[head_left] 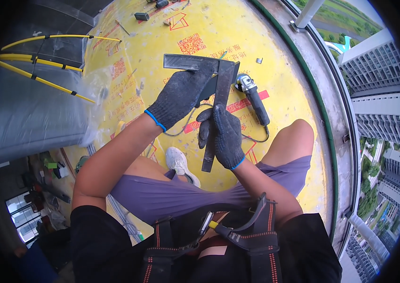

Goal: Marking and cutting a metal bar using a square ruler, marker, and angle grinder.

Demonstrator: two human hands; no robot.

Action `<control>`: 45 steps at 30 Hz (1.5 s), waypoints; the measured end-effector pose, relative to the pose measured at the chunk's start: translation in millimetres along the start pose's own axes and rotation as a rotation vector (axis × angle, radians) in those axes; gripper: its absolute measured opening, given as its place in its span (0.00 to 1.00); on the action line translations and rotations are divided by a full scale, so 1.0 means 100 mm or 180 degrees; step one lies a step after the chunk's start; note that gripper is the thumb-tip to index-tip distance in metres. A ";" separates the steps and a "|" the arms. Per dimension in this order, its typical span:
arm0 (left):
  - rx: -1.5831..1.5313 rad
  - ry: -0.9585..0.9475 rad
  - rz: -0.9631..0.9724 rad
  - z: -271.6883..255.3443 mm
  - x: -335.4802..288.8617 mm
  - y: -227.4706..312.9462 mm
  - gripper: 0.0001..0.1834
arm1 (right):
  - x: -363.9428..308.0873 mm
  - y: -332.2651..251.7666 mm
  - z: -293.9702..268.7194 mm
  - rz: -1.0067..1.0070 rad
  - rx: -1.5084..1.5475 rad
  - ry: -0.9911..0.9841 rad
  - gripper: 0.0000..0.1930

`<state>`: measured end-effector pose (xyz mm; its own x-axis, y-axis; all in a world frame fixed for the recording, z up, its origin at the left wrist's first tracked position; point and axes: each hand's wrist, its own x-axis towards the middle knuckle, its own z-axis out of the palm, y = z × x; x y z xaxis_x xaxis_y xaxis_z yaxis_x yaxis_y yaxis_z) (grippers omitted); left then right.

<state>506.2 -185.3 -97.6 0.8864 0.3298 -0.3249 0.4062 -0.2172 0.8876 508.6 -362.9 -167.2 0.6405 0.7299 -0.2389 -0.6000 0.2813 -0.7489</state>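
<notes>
My left hand [183, 94], in a dark knitted glove with a blue cuff, is closed on a grey metal angle piece [176, 61] with a raised rim. Below it, my right hand [227, 134], gloved the same way, grips a long flat dark metal bar [222, 87]. The bar's upper end overlaps the right end of the angle piece, roughly crosswise. Another dark edge shows behind this joint; I cannot tell whether it belongs to the same piece. An angle grinder [256, 101] lies on the floor to the right of my hands.
Yellow printed sheeting [289, 66] covers the floor. The grinder's cord [256, 140] curls beneath my hands. A window frame [336, 113] runs along the right, with tall buildings outside. Yellow rods [40, 59] and a plastic-wrapped block [35, 104] stand left. Small tools [142, 16] lie farther off.
</notes>
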 end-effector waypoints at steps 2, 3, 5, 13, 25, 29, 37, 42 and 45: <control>-0.0053 0.0108 -0.0201 0.02 -0.01 0.02 0.37 | 0.01 0.01 0.03 -0.0061 0.0217 0.0063 0.28; -0.0054 0.0107 -0.0205 0.03 -0.02 0.03 0.37 | 0.01 0.02 0.05 -0.0082 0.0229 -0.0006 0.28; 0.0011 0.0107 -0.0079 0.05 -0.04 0.05 0.38 | 0.01 0.03 0.07 -0.0101 0.0249 0.0118 0.27; 0.0528 0.0044 -0.0067 0.03 0.03 0.06 0.42 | 0.03 0.06 0.04 0.0028 0.0555 0.0009 0.29; 0.0771 0.0282 0.0560 0.03 0.04 0.00 0.40 | 0.05 0.03 0.02 -0.0022 0.0344 -0.0054 0.30; 0.0451 0.0281 0.0097 0.05 0.02 0.04 0.42 | 0.04 0.03 0.03 -0.0075 0.0360 -0.0018 0.30; 0.0651 0.0273 0.0047 0.03 0.04 0.14 0.45 | 0.09 -0.02 0.02 -0.0180 0.0270 -0.0078 0.30; 0.0750 0.0206 0.0140 0.03 0.09 0.11 0.45 | 0.10 -0.04 0.02 -0.0183 0.0289 -0.0031 0.30; 0.0760 0.0325 0.0413 0.05 0.08 0.11 0.43 | 0.11 -0.05 0.00 -0.0161 0.0284 -0.0086 0.30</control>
<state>518.8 -190.0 -91.6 0.9124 0.3732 -0.1683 0.3423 -0.4699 0.8137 518.9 -356.5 -165.9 0.6586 0.7295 -0.1845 -0.6082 0.3718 -0.7013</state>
